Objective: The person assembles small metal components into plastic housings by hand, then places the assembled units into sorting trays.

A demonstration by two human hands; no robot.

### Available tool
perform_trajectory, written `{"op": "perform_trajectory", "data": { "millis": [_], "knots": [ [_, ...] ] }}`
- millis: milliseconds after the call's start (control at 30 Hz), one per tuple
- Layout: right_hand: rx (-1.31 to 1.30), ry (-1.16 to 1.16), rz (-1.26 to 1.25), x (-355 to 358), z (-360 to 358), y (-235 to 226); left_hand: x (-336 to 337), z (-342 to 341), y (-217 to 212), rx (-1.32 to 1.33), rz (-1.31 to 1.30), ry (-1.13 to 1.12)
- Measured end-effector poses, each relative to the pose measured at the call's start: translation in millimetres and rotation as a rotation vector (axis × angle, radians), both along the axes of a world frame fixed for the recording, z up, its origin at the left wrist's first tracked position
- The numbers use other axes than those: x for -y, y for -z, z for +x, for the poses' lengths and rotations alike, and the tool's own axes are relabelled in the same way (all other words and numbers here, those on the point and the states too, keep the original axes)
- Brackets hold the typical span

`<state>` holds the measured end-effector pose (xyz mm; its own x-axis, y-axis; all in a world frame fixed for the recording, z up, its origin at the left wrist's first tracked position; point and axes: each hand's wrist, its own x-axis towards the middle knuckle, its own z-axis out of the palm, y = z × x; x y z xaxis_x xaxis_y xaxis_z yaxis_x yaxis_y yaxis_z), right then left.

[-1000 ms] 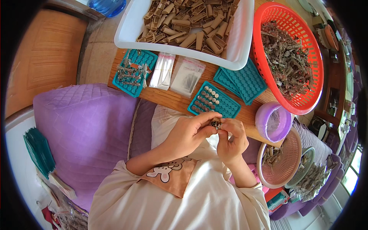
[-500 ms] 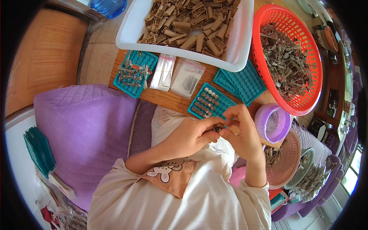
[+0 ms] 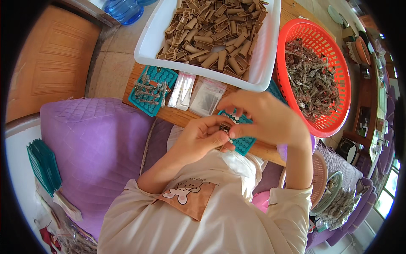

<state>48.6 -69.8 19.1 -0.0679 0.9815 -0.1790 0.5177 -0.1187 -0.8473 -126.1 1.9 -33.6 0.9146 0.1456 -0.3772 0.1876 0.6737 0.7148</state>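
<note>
My left hand [image 3: 201, 137] is closed around a small brown casing [image 3: 224, 127] with dark, metallic-looking parts at its top; the fingers hide most of it. Over the teal dimpled tray [image 3: 244, 146] reaches my right hand [image 3: 266, 118], slightly blurred. Its thumb is stretched out beside the casing, and its fingers are apart from the thumb, curving over small round silver pieces [image 3: 235, 119] in the tray. Nothing shows clearly between the right fingers. Whether the right thumb touches the casing, I cannot tell.
A white bin [image 3: 203, 69] of brown plastic casings [image 3: 207, 40] stands at the far side of the wooden table [image 3: 270, 153]. Right of it is a red basket [image 3: 347, 91] with bagged parts. Another teal tray [image 3: 146, 109] and clear plastic bags [image 3: 207, 97] lie to the left.
My right hand has moved away from the pinch at the casing and up over the tray. The left hand has shifted slightly left and up with the casing. The whole view has shifted a little.
</note>
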Motion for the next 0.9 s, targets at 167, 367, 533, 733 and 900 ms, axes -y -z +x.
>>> {"op": "perform_trajectory", "data": {
  "millis": [167,367,533,733,900],
  "knots": [
    [0.407,0.169,0.108,-75,54,30,-12,-1,1,0.006,0.037,-0.098],
    [1.045,0.214,0.087,-131,72,97,-9,2,9,0.031,0.028,-0.122],
    [1.084,0.204,0.082,-142,72,97,-10,4,10,-0.005,0.003,-0.184],
    [0.753,0.389,0.175,-124,84,75,-12,7,2,0.03,0.012,-0.215],
    [0.139,0.545,0.342,-83,61,41,-13,10,4,0.078,0.038,-0.213]
  ]
}}
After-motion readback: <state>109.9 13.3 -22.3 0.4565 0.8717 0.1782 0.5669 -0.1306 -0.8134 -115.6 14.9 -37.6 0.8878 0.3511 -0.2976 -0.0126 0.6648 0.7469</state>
